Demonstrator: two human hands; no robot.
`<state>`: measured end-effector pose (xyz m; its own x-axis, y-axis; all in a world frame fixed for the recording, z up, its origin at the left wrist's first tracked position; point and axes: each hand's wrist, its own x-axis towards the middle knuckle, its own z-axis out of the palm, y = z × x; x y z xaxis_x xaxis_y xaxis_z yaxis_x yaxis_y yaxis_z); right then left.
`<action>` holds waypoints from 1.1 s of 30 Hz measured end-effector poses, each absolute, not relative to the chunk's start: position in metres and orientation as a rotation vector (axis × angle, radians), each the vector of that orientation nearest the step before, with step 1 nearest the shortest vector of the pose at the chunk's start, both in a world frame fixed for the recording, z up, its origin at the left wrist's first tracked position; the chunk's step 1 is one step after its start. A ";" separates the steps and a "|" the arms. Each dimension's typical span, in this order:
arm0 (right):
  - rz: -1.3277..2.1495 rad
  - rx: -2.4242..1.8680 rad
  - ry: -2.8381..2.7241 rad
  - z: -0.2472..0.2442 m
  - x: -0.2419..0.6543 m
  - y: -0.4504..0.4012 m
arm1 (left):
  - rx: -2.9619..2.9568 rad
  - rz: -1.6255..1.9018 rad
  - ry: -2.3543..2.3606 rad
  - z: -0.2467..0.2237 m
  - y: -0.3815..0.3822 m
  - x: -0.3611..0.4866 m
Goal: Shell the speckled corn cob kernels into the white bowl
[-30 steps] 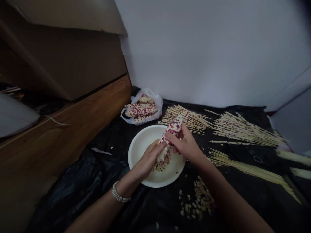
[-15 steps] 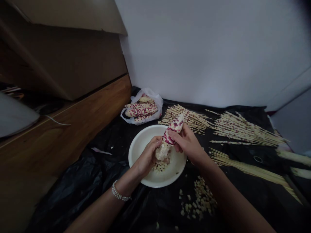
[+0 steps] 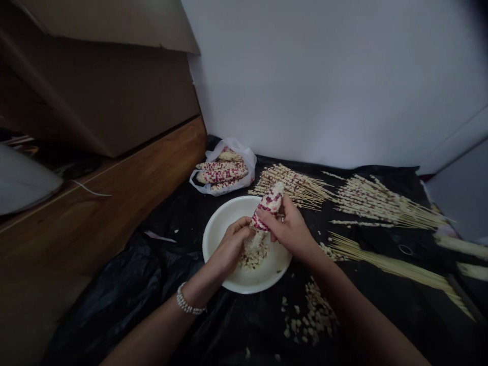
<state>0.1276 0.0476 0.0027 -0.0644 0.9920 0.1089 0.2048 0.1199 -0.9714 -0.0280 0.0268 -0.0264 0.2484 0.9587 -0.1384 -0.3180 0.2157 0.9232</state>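
Observation:
A red-and-white corn cob is held at a slant over a white bowl, its lower part stripped of kernels. My left hand grips the stripped lower end. My right hand is wrapped round the upper part, thumb pressed on the kernels. Loose kernels lie in the bowl beneath the cob. Behind the bowl, several similar cobs sit in a thin white plastic bag.
Kernel-threaded sticks lie in two bundles at the back right. Bare sticks lie nearer. Loose kernels are scattered on the black plastic sheet. A wooden panel and cardboard box stand left, a pale wall behind.
The cob and my right hand have moved slightly down and left. My right hand has turned a little around the cob. More of the kernels beside the right forearm show.

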 end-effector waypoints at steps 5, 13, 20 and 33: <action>1.149 -1.236 -1.375 0.009 0.129 0.047 | 0.843 1.067 0.825 -0.024 0.025 -0.026; 0.999 -1.258 -1.442 0.006 0.127 0.047 | 0.918 1.102 0.866 -0.026 0.027 -0.025; 0.974 -1.261 -1.447 0.003 0.126 0.047 | 0.837 1.098 0.836 -0.022 0.026 -0.025; 0.918 -1.323 -1.495 0.011 0.126 0.041 | 0.879 1.088 0.805 -0.022 0.027 -0.025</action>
